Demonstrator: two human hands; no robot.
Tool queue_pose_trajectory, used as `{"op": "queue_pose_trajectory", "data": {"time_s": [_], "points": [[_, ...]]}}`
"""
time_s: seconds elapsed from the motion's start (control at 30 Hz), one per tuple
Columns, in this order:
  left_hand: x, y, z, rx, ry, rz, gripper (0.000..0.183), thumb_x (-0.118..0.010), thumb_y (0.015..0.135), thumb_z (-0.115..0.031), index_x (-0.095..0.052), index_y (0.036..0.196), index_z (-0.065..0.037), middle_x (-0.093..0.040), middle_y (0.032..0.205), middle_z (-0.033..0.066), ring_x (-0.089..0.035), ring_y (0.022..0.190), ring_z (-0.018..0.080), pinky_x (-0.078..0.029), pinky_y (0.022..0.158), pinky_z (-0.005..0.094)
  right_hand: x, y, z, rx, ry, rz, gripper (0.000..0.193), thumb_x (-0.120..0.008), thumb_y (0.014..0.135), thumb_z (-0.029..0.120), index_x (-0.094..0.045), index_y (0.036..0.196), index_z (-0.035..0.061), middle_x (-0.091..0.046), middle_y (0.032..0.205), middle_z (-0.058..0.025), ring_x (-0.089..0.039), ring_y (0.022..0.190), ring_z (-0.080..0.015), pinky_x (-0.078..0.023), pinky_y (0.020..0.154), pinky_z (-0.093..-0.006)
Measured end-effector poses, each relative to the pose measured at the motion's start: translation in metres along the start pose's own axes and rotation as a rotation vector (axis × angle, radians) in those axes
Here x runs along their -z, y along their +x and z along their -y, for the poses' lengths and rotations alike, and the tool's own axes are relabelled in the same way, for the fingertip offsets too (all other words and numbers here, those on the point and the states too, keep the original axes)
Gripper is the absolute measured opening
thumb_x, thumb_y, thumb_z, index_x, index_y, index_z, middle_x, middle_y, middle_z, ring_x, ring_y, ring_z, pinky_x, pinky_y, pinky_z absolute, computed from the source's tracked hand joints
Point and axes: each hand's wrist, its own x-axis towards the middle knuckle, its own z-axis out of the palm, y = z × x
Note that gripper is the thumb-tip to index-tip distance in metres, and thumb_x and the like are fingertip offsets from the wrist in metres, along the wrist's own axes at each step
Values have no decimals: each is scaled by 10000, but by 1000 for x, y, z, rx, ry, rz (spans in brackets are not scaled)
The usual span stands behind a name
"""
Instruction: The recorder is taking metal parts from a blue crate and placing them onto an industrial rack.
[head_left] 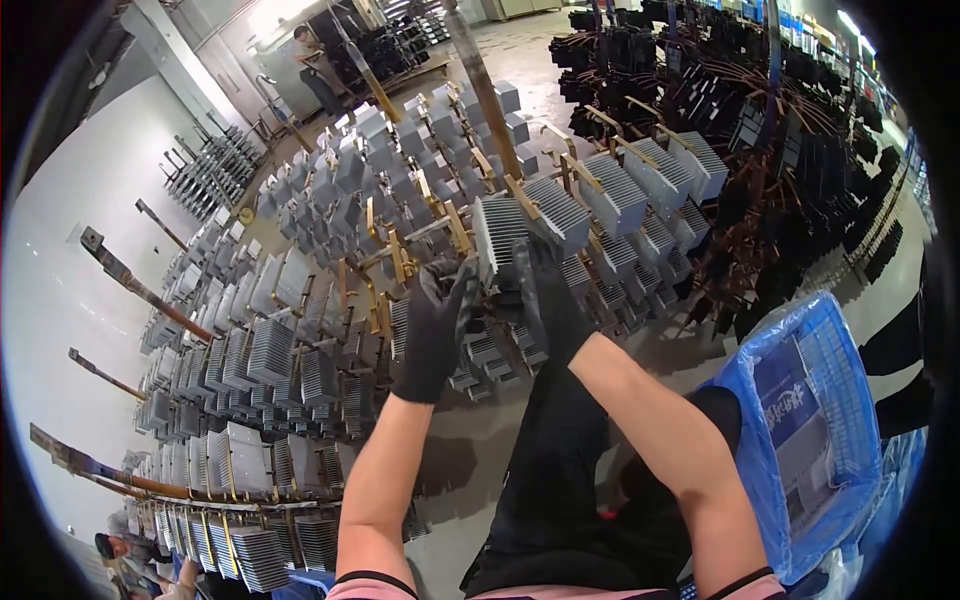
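Note:
A grey finned metal heat sink [500, 235] is in front of me, at the near end of a rack of similar pieces. My right hand [545, 295], in a dark glove, grips its lower right side, with the fingers partly hidden behind it. Close to its lower left edge, my left hand [437, 315], also gloved, has its fingers curled and thumb bent inward. What those fingers hold, if anything, cannot be made out. Brass-coloured hooks [458, 228] stick out of the rack just beyond the left hand.
More heat sinks [255, 350] hang on racks to the left. Dark parts [740, 130] hang at the right. A blue crate lined with plastic [745, 440] stands by my right arm. One person [312, 70] stands at the back; another [135, 555] is at the lower left.

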Motion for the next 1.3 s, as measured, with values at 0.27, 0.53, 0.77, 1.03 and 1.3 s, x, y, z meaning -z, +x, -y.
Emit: {"op": "queue_pose_trajectory", "data": {"time_s": [0.27, 0.53, 0.77, 1.03, 1.3], "points": [[-5, -33, 2, 166, -304, 21, 450, -515, 1024, -250, -410, 1419, -61, -589, 1233, 120, -606, 1132, 199, -509, 928, 363, 4, -53, 32, 36, -17, -49, 444, -509, 1024, 334, -362, 1388, 125, -597, 1058, -78, -662, 873, -179, -590, 708, -362], [-61, -54, 9, -514, 431, 123, 355, -482, 1024, -153, -472, 1335, 20, -560, 1288, 153, -584, 1098, 215, -483, 954, 374, 93, -165, 103, 190, -108, 304, 660, -612, 963, 351, -354, 1461, 4, -533, 1258, -271, -574, 1093, -292, -464, 907, -403], [-173, -94, -27, -38, -293, 253, 421, -602, 926, -88, -500, 1314, 41, -575, 1246, 172, -588, 1106, 241, -475, 957, 383, 173, -231, 194, -22, -1066, 139, 821, -741, 846, 381, -353, 1466, 8, -517, 1344, -207, -559, 1161, -327, -441, 1003, -402], [-182, -93, 0, 9, -33, 358, 401, -649, 882, -59, -544, 1262, 16, -590, 1193, 136, -584, 1107, 234, -452, 985, 358, 387, -281, 176, 51, -1463, -472, 723, -806, 730, 254, -480, 1340, 41, -569, 1215, -209, -591, 1071, -357, -484, 941, -445], [-162, -90, 29, -61, 83, 421, 289, -605, 934, -44, -590, 1215, 23, -640, 1158, 111, -611, 1072, 194, -459, 974, 329, 472, -249, 73, -152, -1824, -494, 558, -691, 713, 247, -575, 1240, 105, -601, 1004, -197, -605, 964, -371, -477, 841, -527]]}}
